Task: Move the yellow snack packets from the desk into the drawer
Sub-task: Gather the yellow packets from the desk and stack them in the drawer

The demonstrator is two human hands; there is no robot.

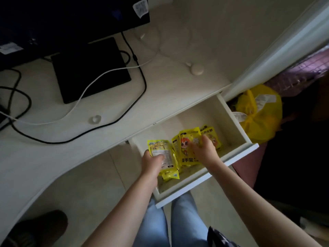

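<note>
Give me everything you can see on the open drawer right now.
The white, box-shaped drawer, seemingly painted wood, is pulled out from under the pale desk top, its flat front panel nearest the person. Its pale floor is bare at the back; several yellow printed snack packets lie overlapping toward the front. The left hand rests on the leftmost packet, and the right hand presses on the middle ones.
</note>
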